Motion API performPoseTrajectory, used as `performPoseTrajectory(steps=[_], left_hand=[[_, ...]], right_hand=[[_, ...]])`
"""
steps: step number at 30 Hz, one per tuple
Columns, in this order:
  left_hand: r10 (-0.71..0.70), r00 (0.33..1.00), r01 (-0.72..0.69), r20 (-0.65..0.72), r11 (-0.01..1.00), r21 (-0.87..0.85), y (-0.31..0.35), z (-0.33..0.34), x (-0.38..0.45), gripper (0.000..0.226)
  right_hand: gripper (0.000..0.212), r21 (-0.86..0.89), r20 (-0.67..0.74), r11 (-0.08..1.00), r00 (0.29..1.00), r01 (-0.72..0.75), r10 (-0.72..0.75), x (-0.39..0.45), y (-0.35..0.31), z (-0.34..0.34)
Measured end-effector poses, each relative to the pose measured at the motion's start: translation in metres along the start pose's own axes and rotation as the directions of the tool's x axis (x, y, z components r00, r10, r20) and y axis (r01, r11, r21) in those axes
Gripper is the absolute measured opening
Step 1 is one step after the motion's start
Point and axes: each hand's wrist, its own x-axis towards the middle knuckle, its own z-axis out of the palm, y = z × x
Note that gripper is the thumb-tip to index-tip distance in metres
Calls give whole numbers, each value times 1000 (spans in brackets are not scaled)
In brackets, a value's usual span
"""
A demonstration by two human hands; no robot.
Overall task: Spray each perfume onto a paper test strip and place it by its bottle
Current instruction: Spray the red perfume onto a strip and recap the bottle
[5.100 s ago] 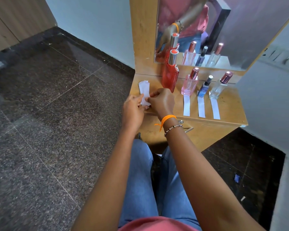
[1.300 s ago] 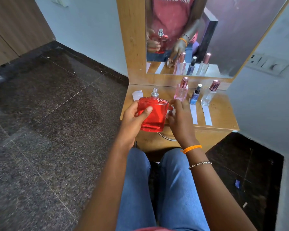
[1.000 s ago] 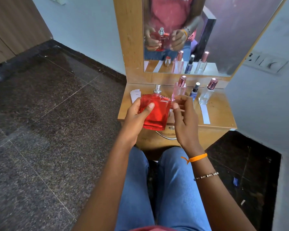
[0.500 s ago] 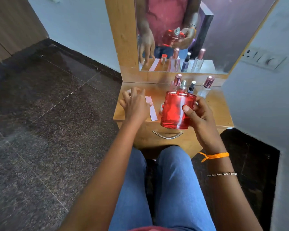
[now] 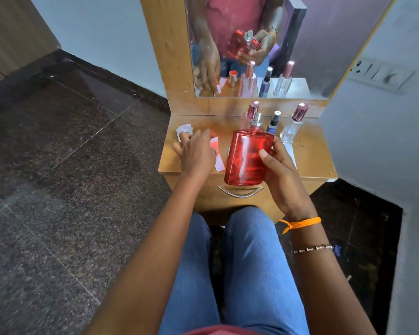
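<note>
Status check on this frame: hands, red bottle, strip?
Right hand grips uncapped red perfume bottle, raised off dresser. Left hand flat on paper test strip. Nothing in the way.

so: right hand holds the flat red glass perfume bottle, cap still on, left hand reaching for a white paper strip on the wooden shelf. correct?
Not quite: the cap is off. The head view shows the flat red glass perfume bottle with its bare silver spray nozzle exposed, held in the right hand. The left hand is indeed at a white paper strip on the wooden shelf.
</note>
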Motion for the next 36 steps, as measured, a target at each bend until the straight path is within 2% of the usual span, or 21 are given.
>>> performPoseTrajectory(steps=[4,6,9,11,13,16,19,21,23,24,26,29,31,33,36], left_hand=[[-32,998,25,-55,991,-128,2,-5,-3,43],[-80,996,69,-40,972,-226,2,-11,-5,48],[-118,993,104,-19,936,-335,-1,-22,-11,43],[-96,995,95,15,926,-365,-4,-27,-15,28],[-63,996,83,62,902,-424,-6,-31,-19,23],[-36,995,78,92,854,-514,-7,-37,-25,32],[-14,993,81,116,800,-595,-5,-44,-34,34],[27,990,66,140,786,-615,-4,-49,-39,26],[60,982,68,177,769,-636,-1,-54,-42,8],[73,977,77,199,752,-654,1,-56,-43,7],[104,962,101,251,721,-686,4,-58,-45,22],[144,926,114,348,774,-623,11,-59,-46,27],[130,910,132,394,809,-573,14,-60,-46,39],[152,904,108,399,822,-559,17,-61,-45,39],[193,894,78,404,822,-564,20,-62,-46,34]], right_hand=[[34,15,24,1000,1000,-14,13,-1,3,2],[40,-5,19,1000,1000,1,-1,-2,4,4],[49,-13,21,1000,1000,16,-15,-5,7,5],[50,-9,17,1000,1000,24,-24,-8,9,4],[50,-21,6,999,999,40,-40,-12,10,3],[50,-33,14,998,999,45,-45,-19,13,1],[49,-142,-15,986,995,92,-95,-25,7,-1],[44,-234,-10,959,986,159,-166,-26,2,-2],[46,-300,14,928,974,222,-228,-27,-4,-2],[49,-322,23,915,968,243,-249,-27,-6,-3],[56,-358,42,895,962,266,-269,-29,-9,-5],[66,-438,103,846,952,304,-289,-32,-15,-9],[71,-533,195,780,944,329,-266,-31,-20,-13],[74,-596,270,738,944,318,-189,-30,-23,-17],[73,-554,294,792,950,258,-104,-30,-23,-23]])
